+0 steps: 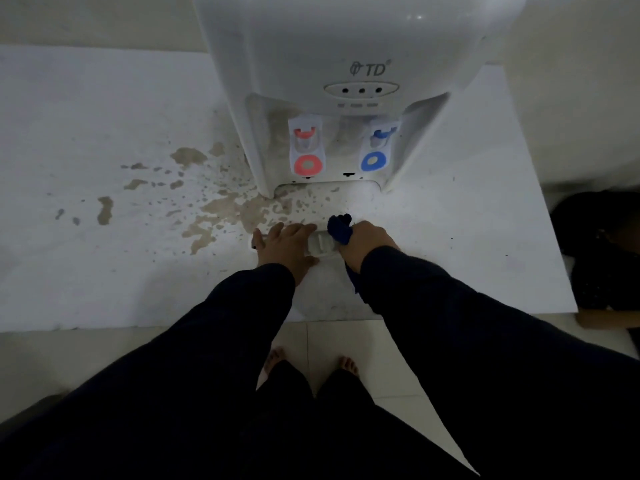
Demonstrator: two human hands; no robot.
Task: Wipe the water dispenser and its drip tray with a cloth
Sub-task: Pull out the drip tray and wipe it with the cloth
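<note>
The white water dispenser (346,46), marked "TD", stands at the back of the white counter (86,271). Its red tap (304,133) and blue tap (382,133) sit in the front recess, red on the dispenser's left as you face it.

The drip tray (320,245) lies on the counter just in front of the dispenser's base, out of its slot, and your hands cover most of it. Only a pale slotted middle section shows between them.

Your left hand (285,245) lies flat over the tray's left part, fingers extended and pointing toward the dispenser, grasping nothing. Your right hand (369,242) is clenched round a dark blue cloth (339,226) at the tray's right end. A bunched fold of cloth sticks out past the knuckles toward the dispenser, and a tail hangs below the wrist. Whether the cloth touches the tray cannot be told.

Brown stains (214,209) spatter the counter in front of the dispenser and to its left, some reaching the tray's edge. A dark bundle (602,237) lies beyond the counter's edge, right of the dispenser; what it is cannot be told. Your bare feet (348,365) stand on the tiled floor (346,341) below the counter's near edge.
</note>
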